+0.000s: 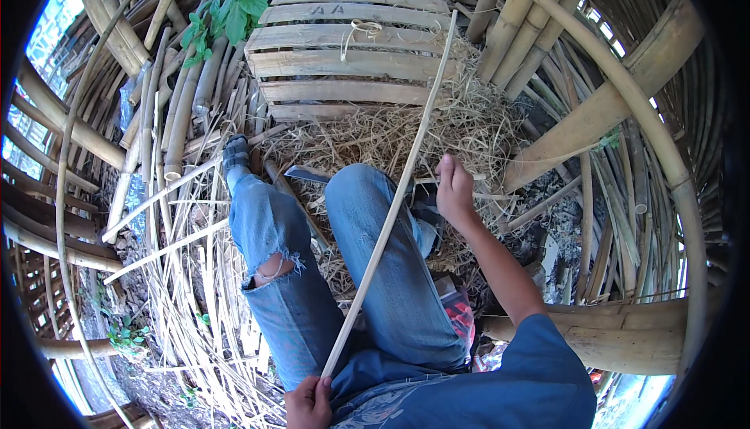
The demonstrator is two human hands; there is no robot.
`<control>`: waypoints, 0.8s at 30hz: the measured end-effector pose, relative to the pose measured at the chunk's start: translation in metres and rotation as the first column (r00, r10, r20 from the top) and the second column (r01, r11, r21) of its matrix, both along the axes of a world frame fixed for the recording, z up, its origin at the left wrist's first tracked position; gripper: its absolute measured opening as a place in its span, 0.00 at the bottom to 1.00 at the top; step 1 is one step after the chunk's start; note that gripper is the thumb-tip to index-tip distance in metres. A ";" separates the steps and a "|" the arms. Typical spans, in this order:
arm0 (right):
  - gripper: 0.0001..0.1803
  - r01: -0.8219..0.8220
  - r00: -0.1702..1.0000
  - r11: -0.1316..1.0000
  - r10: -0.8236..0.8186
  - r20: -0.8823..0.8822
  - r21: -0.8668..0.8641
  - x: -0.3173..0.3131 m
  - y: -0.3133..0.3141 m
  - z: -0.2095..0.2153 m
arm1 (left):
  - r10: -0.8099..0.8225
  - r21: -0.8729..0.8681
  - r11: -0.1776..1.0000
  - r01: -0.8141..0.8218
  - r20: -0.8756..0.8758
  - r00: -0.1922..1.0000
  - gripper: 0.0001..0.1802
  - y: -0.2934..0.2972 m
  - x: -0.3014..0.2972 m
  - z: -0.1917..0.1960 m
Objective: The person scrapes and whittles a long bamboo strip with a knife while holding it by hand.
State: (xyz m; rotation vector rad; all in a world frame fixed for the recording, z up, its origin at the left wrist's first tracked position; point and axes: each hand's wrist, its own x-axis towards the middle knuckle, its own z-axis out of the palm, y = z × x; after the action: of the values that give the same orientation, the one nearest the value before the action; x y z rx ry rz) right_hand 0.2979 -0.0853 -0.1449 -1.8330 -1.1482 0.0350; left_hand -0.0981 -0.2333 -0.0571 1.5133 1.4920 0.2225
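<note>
A long, pale bamboo strip slants across my thigh, from my lap up to the slatted panel. Its lower end is gripped by my left hand, thumb pressed against it. My right hand is closed in a fist beside my knee, just right of the strip and apart from it. What that fist holds is hidden; a light, thin piece shows at its left side. A knife blade shows between my knees, its other end hidden behind my leg.
Ahead lies a slatted wooden panel with a curled strip on it. Bamboo shavings cover the ground before me. Split strips pile up at left. Thick bamboo poles and a bent cane enclose the right side.
</note>
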 end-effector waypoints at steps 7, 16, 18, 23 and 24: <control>0.24 -0.041 0.894 0.999 0.043 -0.446 0.016 -0.036 0.011 0.020 | -0.018 0.041 0.999 0.016 0.033 0.999 0.17 -0.014 -0.006 -0.021; 0.22 0.326 0.944 0.833 -0.265 0.196 -0.447 0.055 0.016 -0.132 | -0.059 -0.122 0.991 0.058 0.001 0.998 0.19 -0.032 -0.016 -0.047; 0.22 0.287 0.949 0.825 -0.315 0.026 -0.486 0.041 0.003 -0.154 | 0.000 -0.191 0.982 0.008 0.039 0.999 0.19 -0.033 -0.017 -0.056; 0.24 0.170 0.582 0.926 -0.371 -0.724 -0.338 0.014 -0.014 -0.128 | 0.047 -0.239 0.971 -0.024 0.091 0.995 0.19 -0.032 -0.015 -0.048; 0.24 0.382 0.481 0.922 -0.257 -0.838 -0.063 0.008 -0.014 -0.102 | 0.031 -0.217 0.976 -0.011 0.091 0.995 0.19 -0.023 -0.006 -0.034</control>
State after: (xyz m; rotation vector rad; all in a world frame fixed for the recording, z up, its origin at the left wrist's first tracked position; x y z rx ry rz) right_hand 0.3057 -0.0991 -0.2470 -1.5531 -0.0922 0.5589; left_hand -0.1038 -0.2561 -0.0908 1.2966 1.4100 0.1359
